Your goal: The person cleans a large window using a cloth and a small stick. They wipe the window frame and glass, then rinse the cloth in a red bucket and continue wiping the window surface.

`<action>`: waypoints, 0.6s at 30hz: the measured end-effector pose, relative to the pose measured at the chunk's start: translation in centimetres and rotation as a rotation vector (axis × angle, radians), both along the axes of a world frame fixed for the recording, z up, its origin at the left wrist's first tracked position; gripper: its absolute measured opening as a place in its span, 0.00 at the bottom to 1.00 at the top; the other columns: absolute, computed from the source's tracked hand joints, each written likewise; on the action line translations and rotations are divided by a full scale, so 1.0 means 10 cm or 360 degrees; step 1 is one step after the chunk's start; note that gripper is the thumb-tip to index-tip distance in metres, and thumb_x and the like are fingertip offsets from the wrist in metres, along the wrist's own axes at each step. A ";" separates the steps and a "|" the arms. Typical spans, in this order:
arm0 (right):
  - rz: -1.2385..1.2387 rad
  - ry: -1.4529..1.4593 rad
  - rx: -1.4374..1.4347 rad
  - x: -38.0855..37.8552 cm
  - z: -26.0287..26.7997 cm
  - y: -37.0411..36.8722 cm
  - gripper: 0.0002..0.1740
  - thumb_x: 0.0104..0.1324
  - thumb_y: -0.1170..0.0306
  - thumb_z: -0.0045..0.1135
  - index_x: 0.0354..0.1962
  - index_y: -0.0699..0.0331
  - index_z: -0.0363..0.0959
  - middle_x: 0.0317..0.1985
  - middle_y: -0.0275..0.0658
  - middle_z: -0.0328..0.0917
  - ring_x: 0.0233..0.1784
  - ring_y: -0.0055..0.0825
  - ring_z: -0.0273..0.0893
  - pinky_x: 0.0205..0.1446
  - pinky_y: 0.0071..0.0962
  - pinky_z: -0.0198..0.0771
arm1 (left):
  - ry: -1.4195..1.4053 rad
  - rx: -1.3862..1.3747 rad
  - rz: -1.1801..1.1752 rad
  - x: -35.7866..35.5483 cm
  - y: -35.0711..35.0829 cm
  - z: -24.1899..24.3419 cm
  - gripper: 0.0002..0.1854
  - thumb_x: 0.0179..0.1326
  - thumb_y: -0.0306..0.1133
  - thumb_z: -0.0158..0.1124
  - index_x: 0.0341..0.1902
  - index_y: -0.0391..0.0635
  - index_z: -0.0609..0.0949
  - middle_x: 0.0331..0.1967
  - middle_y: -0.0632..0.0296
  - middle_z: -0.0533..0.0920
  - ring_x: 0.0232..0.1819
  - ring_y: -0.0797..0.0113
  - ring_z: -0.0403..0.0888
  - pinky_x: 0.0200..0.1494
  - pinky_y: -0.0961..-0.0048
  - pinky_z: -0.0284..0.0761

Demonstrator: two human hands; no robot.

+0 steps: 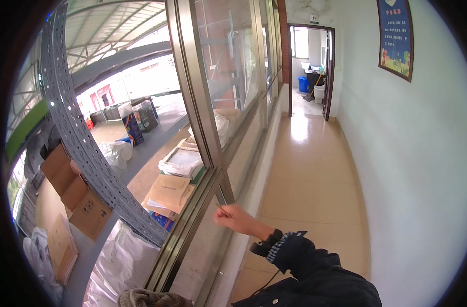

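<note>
My right hand (238, 220) reaches in from the lower right in a dark sleeve with a checked cuff and a dark band at the wrist. Its fingers are curled around a small thin object (220, 209), too small to name. The fist is beside the metal window frame (212, 176), near the corner where an upright meets the lower rail; whether it touches the frame I cannot tell. My left hand is out of view. A grey-brown cloth (153, 297), perhaps a towel, lies at the bottom edge, by the lower end of the window rail (179, 238).
Beyond the window opening, a perforated metal post (78, 126) stands before brown envelopes (172, 190), a cardboard box (89, 211) and white plastic sheeting (122, 264). A tiled corridor (306, 172) runs to an open doorway (312, 73). Along the right wall (406, 161) hangs a framed poster (395, 38).
</note>
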State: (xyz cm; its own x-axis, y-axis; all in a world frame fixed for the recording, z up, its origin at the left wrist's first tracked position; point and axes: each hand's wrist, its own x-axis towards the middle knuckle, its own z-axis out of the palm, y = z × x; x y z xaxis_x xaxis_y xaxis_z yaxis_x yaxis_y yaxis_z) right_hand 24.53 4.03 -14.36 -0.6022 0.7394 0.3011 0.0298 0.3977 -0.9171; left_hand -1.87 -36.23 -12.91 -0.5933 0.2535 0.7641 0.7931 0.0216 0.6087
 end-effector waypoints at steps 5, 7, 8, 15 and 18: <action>-0.0166 -0.0614 -0.0031 0.58 -0.52 -0.03 0.21 0.68 0.57 0.67 0.29 0.69 0.78 0.22 0.41 0.74 0.28 0.26 0.72 0.34 0.36 0.68 | 0.0079 -0.0253 0.0134 0.01 0.35 0.18 0.37 0.61 0.48 0.70 0.68 0.33 0.79 0.53 0.44 0.86 0.54 0.52 0.84 0.58 0.57 0.77; -0.0237 -0.0688 -0.0189 0.78 -0.67 0.01 0.22 0.68 0.56 0.67 0.28 0.69 0.78 0.21 0.42 0.74 0.27 0.27 0.72 0.34 0.37 0.68 | 0.0107 -0.0380 0.0170 0.06 0.56 0.22 0.37 0.61 0.45 0.71 0.69 0.33 0.78 0.55 0.43 0.85 0.57 0.51 0.83 0.60 0.57 0.76; -0.0230 -0.0623 -0.0220 0.88 -0.73 0.05 0.22 0.68 0.56 0.67 0.28 0.68 0.78 0.21 0.42 0.73 0.27 0.28 0.72 0.34 0.38 0.68 | 0.0118 -0.0446 0.0192 0.10 0.69 0.24 0.37 0.61 0.44 0.71 0.69 0.33 0.78 0.56 0.43 0.85 0.58 0.51 0.83 0.61 0.57 0.76; -0.0309 -0.0572 -0.0432 1.49 -0.99 0.77 0.22 0.69 0.56 0.67 0.28 0.68 0.77 0.20 0.41 0.71 0.26 0.27 0.69 0.32 0.37 0.67 | 0.0023 -0.0943 0.0299 0.63 1.73 0.36 0.38 0.61 0.35 0.74 0.73 0.32 0.74 0.64 0.41 0.82 0.66 0.48 0.81 0.69 0.58 0.73; -0.0306 -0.0622 -0.0470 1.72 -1.08 1.25 0.22 0.69 0.57 0.67 0.28 0.68 0.77 0.18 0.39 0.70 0.24 0.25 0.67 0.31 0.36 0.66 | 0.0304 -0.0925 0.0402 0.93 2.30 0.31 0.36 0.58 0.33 0.75 0.69 0.31 0.77 0.59 0.40 0.84 0.61 0.40 0.82 0.67 0.53 0.75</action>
